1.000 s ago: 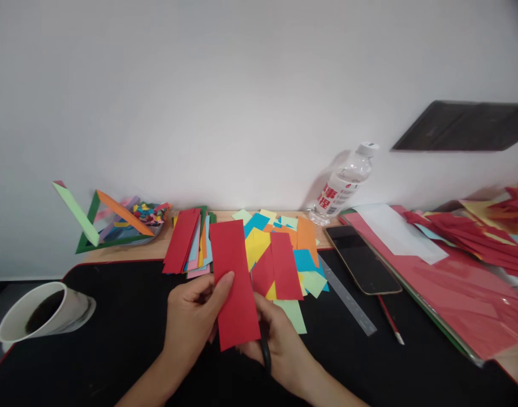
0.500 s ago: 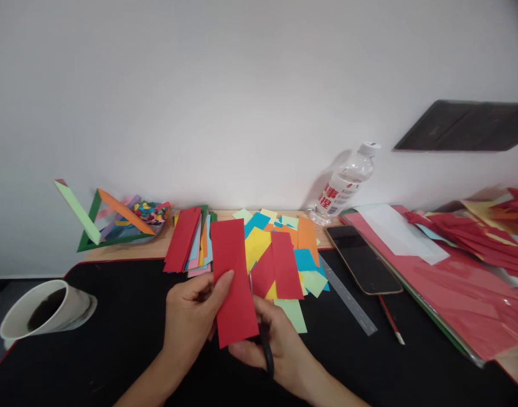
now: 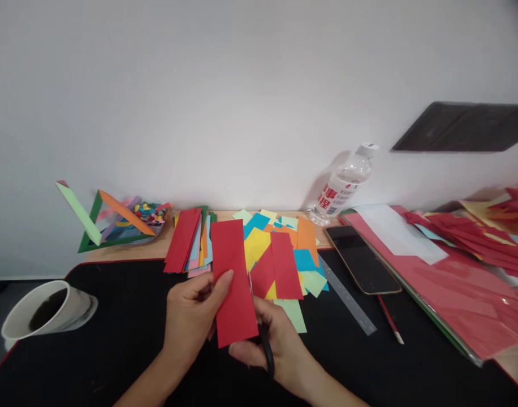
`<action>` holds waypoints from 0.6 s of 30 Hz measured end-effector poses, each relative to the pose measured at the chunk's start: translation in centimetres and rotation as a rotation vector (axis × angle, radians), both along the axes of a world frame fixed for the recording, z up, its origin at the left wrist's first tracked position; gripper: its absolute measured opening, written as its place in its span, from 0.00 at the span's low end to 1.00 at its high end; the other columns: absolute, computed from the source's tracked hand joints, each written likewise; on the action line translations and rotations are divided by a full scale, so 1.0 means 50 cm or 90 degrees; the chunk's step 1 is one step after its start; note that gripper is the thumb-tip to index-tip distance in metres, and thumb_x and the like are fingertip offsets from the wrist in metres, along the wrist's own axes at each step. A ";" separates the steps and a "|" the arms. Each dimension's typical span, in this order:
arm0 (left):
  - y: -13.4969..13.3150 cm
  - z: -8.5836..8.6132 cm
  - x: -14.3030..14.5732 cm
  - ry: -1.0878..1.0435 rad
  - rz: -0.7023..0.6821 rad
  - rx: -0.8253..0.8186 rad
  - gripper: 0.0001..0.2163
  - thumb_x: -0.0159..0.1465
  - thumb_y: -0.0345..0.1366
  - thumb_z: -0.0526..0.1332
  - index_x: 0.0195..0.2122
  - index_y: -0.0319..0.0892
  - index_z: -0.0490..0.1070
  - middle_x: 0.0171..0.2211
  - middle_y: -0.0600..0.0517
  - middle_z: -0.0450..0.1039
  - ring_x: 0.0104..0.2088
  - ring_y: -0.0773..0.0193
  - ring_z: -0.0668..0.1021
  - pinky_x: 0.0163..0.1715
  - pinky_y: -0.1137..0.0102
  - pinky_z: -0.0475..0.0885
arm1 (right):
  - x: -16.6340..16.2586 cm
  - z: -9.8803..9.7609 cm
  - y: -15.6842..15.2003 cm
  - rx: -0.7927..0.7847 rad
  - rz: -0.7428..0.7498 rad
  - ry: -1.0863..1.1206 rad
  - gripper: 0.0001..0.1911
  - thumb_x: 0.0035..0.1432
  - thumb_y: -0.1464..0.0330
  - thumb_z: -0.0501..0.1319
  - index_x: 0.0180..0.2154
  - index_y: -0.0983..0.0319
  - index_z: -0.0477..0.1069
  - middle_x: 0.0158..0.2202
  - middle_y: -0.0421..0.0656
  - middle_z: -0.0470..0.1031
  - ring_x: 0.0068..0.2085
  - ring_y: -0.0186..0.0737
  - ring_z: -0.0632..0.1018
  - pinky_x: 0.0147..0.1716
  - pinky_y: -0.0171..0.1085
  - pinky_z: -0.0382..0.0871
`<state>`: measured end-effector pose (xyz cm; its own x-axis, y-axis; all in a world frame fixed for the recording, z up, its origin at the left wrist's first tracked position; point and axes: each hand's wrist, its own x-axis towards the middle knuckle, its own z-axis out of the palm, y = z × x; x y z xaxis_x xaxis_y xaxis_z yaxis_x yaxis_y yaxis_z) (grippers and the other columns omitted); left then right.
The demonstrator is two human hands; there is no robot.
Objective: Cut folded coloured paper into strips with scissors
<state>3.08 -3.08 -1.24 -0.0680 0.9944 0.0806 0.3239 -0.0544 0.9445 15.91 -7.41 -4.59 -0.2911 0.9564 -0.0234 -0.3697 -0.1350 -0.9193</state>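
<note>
My left hand (image 3: 195, 308) pinches a red paper strip (image 3: 237, 305) by its left edge, thumb on top and fingers behind. The strip is held up above the black mat. In my right hand (image 3: 280, 333) is a pair of scissors (image 3: 265, 347) with black handles; its blade shows along the strip's right edge, and part of it is hidden behind the paper. Just beyond lie cut paper pieces in yellow, blue, orange, green and red, with a red piece (image 3: 286, 265) on top. A stack of coloured strips (image 3: 183, 240), red uppermost, sits to the left of the held strip.
At left stand a paper cup (image 3: 68, 311) of dark liquid and a tray of paper scraps (image 3: 151, 215) beside folded paper strips (image 3: 89, 226). Rightward are a clear ruler (image 3: 348, 297), phone (image 3: 363, 260), pencil (image 3: 390, 319), water bottle (image 3: 341, 183) and red paper sheets (image 3: 462, 299).
Almost nothing differs. Both hands, the red strip and the scissors keep nearly the same place, and the view has shifted very slightly.
</note>
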 end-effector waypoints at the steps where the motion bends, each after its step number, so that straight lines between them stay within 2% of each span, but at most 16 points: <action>1: 0.000 0.001 0.001 -0.007 0.000 -0.004 0.20 0.54 0.43 0.64 0.12 0.40 0.58 0.10 0.60 0.54 0.11 0.75 0.58 0.09 0.78 0.52 | 0.000 -0.002 0.000 -0.004 0.001 0.003 0.18 0.45 0.60 0.70 0.35 0.63 0.71 0.25 0.38 0.68 0.25 0.33 0.68 0.24 0.32 0.65; 8: -0.004 0.001 0.004 -0.010 0.005 -0.029 0.21 0.55 0.44 0.63 0.12 0.41 0.58 0.09 0.60 0.53 0.10 0.75 0.58 0.09 0.78 0.50 | -0.005 0.000 -0.002 -0.041 -0.006 -0.023 0.20 0.41 0.57 0.72 0.33 0.62 0.72 0.21 0.37 0.69 0.19 0.30 0.66 0.18 0.31 0.63; 13: -0.004 0.002 0.006 -0.012 0.002 -0.038 0.21 0.56 0.44 0.62 0.11 0.41 0.57 0.08 0.60 0.53 0.08 0.74 0.58 0.07 0.77 0.48 | -0.010 -0.002 -0.001 -0.098 -0.024 -0.039 0.22 0.36 0.59 0.75 0.30 0.60 0.69 0.16 0.33 0.67 0.14 0.29 0.66 0.15 0.30 0.63; 15: -0.003 0.000 0.005 -0.023 0.008 -0.042 0.21 0.56 0.43 0.62 0.12 0.42 0.57 0.08 0.60 0.54 0.07 0.74 0.58 0.06 0.77 0.48 | -0.009 -0.006 0.001 -0.131 -0.076 -0.040 0.23 0.35 0.57 0.75 0.28 0.61 0.67 0.15 0.32 0.65 0.13 0.29 0.66 0.14 0.30 0.63; 18: -0.002 -0.005 0.002 -0.060 0.029 -0.038 0.21 0.56 0.44 0.63 0.12 0.42 0.56 0.08 0.61 0.52 0.07 0.74 0.58 0.06 0.77 0.48 | 0.001 -0.004 0.005 -0.145 -0.242 -0.026 0.22 0.42 0.53 0.71 0.27 0.60 0.64 0.17 0.32 0.65 0.16 0.30 0.68 0.16 0.30 0.66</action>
